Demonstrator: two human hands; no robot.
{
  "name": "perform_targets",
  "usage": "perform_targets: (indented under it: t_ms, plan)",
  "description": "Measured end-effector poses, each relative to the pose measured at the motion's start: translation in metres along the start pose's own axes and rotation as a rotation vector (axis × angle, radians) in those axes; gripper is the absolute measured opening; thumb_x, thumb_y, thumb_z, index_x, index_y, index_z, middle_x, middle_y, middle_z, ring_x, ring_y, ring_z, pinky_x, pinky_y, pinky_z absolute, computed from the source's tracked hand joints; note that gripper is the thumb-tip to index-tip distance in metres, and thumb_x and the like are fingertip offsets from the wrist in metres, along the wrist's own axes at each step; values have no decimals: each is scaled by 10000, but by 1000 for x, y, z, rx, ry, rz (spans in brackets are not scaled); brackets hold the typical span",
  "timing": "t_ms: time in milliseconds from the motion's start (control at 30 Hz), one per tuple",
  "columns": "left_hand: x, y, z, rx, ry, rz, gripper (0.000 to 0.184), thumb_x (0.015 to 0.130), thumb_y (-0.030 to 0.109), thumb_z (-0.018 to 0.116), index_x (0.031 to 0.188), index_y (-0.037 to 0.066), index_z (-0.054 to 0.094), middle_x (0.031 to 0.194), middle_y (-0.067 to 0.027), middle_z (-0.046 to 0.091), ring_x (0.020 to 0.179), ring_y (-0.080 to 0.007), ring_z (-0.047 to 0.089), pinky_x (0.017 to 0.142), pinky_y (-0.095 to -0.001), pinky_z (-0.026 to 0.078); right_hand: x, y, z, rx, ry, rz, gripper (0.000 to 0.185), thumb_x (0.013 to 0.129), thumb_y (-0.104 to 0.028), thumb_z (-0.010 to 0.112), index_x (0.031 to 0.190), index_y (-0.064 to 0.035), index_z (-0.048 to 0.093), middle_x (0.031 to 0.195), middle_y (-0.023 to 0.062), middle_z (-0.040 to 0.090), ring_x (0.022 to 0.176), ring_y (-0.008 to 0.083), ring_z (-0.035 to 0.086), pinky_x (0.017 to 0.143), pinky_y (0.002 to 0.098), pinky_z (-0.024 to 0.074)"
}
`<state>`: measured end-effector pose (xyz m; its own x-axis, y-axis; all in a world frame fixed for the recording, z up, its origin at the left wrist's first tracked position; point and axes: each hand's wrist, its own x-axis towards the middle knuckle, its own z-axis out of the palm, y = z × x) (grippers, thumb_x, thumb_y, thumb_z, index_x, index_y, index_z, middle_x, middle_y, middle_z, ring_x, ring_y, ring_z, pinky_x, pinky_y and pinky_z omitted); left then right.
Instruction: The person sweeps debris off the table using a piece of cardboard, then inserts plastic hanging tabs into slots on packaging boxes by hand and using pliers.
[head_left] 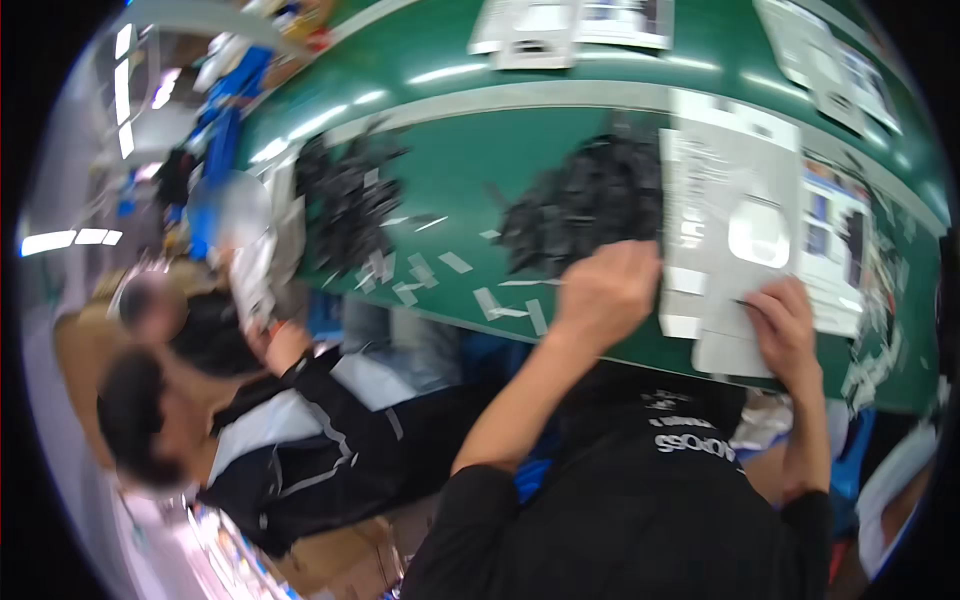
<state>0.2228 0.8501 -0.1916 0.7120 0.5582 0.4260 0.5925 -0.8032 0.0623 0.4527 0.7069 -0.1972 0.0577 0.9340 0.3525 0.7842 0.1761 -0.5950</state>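
My left hand [608,298] is curled closed at the near edge of a heap of small black parts [585,200]. Whatever its fingers hold, if anything, is hidden. Flat grey-white packaging cards [735,190], with printed lettering and a pale rounded shape, lie in front of me. On their lower right part rests my right hand [785,325], its fingers bent and pinched at the top card. Beside it lies a packaging card with blue and dark pictures [835,240], partly covered. Some blur softens the details.
A second heap of black parts [350,200] and scattered white strips [420,268] lie on the green table [450,150] to the left. More packaging cards [535,35] lie across the pale divider. Co-workers sit at left; one dark sleeve [330,420] reaches toward the table.
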Motion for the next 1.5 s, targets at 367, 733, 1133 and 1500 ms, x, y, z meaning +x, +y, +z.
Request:
perform_targets:
  t_ms: [367, 733, 1133, 1500]
  plan:
    - [8, -3, 11, 206, -21, 3, 107, 755, 91, 607, 788, 94, 506, 757, -68, 493, 644, -184, 469, 528, -293, 395, 3, -9, -3, 24, -31, 26, 157, 789, 60, 655, 939, 13, 667, 899, 90, 570, 809, 248, 506, 740, 334, 436]
    - [7, 22, -23, -1033, 67, -387, 90, 864, 49, 670, 875, -37, 695, 754, -73, 599, 568, -126, 467, 531, -244, 392, 7, -10, -7, 6, -55, -18, 192, 797, 58, 660, 982, 13, 684, 884, 78, 578, 804, 241, 507, 754, 341, 438]
    - [3, 61, -12, -1409, -89, -527, 139, 811, -17, 698, 946, -25, 730, 797, -68, 655, 582, -136, 495, 536, -247, 397, 2, -10, -2, 8, 25, 12, 232, 782, 64, 669, 1006, 6, 689, 900, 81, 617, 846, 250, 533, 800, 341, 451]
    - [15, 70, -18, -1401, -277, -642, 246, 823, -31, 679, 1065, -31, 724, 900, -67, 742, 749, -131, 641, 690, -224, 512, -1, -2, -6, 129, 111, 50, 400, 727, 65, 682, 1120, -8, 677, 887, 74, 662, 817, 252, 555, 778, 340, 458]
